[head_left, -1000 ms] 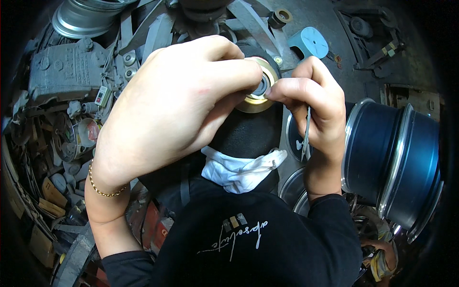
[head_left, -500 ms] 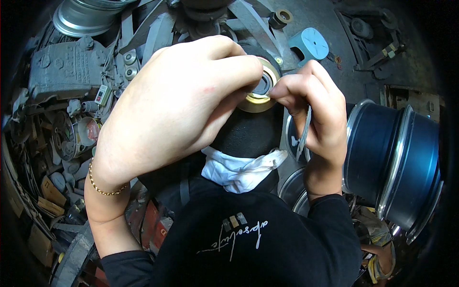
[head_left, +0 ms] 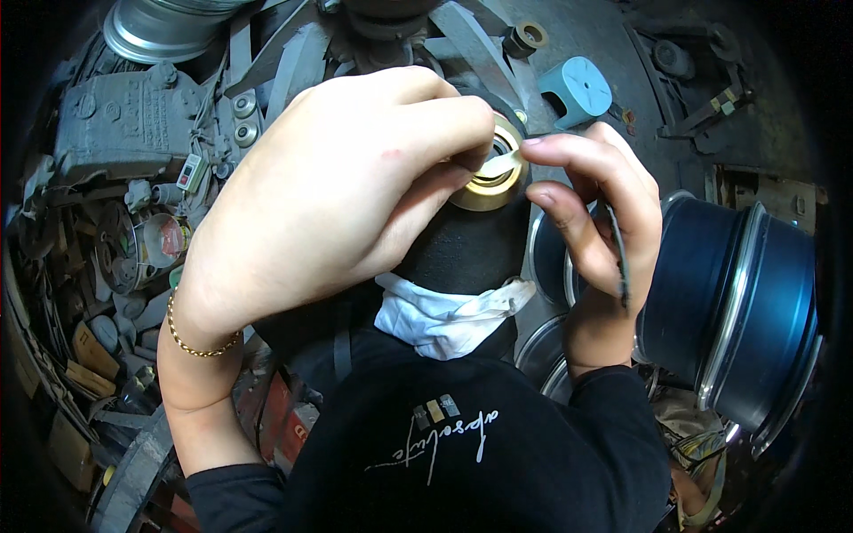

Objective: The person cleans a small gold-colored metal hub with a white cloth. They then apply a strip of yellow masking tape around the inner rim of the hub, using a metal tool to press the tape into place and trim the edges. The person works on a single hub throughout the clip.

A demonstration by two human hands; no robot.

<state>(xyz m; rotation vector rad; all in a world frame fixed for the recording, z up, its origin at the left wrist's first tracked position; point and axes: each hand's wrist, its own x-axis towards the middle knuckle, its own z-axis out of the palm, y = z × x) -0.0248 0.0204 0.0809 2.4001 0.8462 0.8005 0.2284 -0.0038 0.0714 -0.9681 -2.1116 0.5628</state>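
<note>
My left hand (head_left: 355, 178) is closed at the near left side of a yellowish ring that looks like a roll of tape (head_left: 484, 197). Its thumb and forefinger pinch the roll's edge, and the curled hand hides that side. A short pale strip (head_left: 500, 165) lies across the ring's opening, between the left fingertips and the right forefinger. My right hand (head_left: 604, 204) is just right of the roll, thumb and forefinger apart. Held in its curled fingers is a thin, flat grey blade-like piece (head_left: 619, 258). The roll is above my dark-clothed leg (head_left: 458, 244).
A white cloth (head_left: 444, 315) lies across my lap. Large wheel rims (head_left: 702, 293) stand at the right. A blue stool (head_left: 577, 91) and another tape roll (head_left: 526, 38) are farther off. At left are a dusty metal housing (head_left: 124, 120) and cluttered parts.
My right hand has moved slightly right, and its thumb and forefinger have spread apart. The pale strip now shows across the ring. My left hand has barely moved.
</note>
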